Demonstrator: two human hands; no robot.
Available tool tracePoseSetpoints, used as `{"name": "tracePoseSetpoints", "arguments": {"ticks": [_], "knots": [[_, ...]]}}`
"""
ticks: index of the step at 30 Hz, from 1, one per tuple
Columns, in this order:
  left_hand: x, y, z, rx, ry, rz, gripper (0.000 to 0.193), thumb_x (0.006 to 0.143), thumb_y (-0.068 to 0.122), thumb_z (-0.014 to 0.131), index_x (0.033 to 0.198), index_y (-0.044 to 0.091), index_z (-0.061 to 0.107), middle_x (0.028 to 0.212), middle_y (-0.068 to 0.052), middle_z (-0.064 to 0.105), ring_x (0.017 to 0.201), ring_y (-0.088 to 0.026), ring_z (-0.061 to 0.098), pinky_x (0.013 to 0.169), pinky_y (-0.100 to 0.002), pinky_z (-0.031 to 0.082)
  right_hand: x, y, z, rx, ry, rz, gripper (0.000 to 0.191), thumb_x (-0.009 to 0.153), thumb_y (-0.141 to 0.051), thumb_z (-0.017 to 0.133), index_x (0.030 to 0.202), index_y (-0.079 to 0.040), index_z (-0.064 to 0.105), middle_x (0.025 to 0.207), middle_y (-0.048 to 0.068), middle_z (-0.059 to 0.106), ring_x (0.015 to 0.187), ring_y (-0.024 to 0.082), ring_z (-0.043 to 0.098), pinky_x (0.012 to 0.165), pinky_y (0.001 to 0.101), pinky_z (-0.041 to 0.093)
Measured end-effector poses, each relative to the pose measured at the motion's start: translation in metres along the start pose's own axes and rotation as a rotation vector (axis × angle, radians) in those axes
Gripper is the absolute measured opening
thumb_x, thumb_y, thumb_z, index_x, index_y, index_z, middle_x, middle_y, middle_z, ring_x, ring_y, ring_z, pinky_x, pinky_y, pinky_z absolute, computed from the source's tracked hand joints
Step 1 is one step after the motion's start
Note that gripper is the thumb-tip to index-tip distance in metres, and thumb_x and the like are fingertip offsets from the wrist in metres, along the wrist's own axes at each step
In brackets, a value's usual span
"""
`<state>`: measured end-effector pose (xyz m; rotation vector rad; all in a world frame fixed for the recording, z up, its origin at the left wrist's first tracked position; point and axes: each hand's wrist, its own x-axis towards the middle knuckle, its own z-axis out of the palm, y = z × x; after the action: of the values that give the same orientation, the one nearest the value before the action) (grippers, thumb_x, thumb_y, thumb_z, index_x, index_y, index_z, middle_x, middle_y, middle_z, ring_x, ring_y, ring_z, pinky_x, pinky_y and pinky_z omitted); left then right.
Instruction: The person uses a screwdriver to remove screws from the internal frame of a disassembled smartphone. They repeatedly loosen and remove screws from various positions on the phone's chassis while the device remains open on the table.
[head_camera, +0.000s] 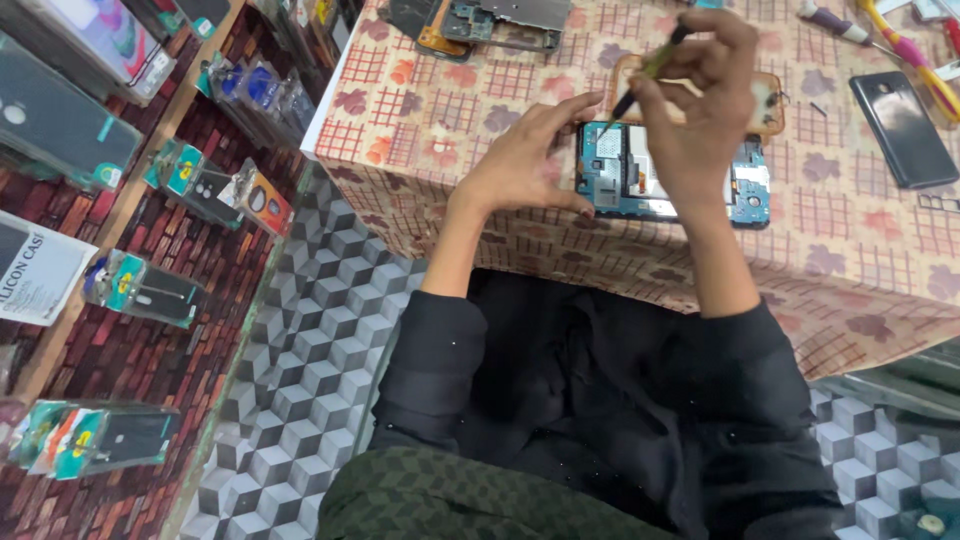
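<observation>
Opened blue phone body worked on with a slim tool near the front edge of the tabletop.

The left hand (520, 165) steadies the opened blue phone body (672, 185) at its left end, fingers spread apart and touching its edge. The right hand (700, 95) has its grip pinched together on a thin dark screwdriver with a green shaft (650, 70), tip angled down toward the phone's upper left corner. On the floral checked tabletop (850, 250), a black phone back cover (903, 128) lies toward the right edge.
</observation>
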<state>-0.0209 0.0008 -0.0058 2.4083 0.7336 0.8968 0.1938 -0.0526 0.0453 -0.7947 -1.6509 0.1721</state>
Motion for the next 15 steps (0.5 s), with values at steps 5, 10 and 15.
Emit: {"name": "tracePoseSetpoints", "arguments": {"ticks": [5,10,15], "knots": [[0.004,0.002,0.004,-0.048,0.025,-0.006,0.131,0.054,0.058,0.103,0.158,0.020,0.033,0.141,-0.008,0.062,0.131,-0.032,0.056,0.110,-0.044,0.050,0.006,0.000,0.016,-0.094,-0.024,-0.009,0.049,0.107,0.016,0.075,0.140,-0.005,0.045,0.109,0.010,0.069,0.107,0.015,0.074,0.090,0.0249,0.068],[0.006,0.000,0.009,-0.011,0.069,0.051,0.132,0.053,0.058,0.104,0.158,0.021,0.032,0.143,-0.007,0.061,0.130,-0.034,0.055,0.109,-0.046,0.049,0.001,0.005,0.016,-0.037,0.007,0.041,0.051,0.108,0.016,0.075,0.143,-0.005,0.045,0.109,0.010,0.067,0.108,0.014,0.072,0.090,0.0248,0.067],[0.005,0.001,0.009,-0.038,0.055,0.048,0.131,0.055,0.056,0.104,0.160,0.023,0.032,0.143,-0.005,0.062,0.130,-0.033,0.056,0.111,-0.045,0.049,-0.005,0.010,0.014,0.014,0.026,0.026,0.051,0.111,0.017,0.075,0.146,-0.006,0.045,0.110,0.009,0.065,0.106,0.013,0.070,0.092,0.0250,0.066]]}}
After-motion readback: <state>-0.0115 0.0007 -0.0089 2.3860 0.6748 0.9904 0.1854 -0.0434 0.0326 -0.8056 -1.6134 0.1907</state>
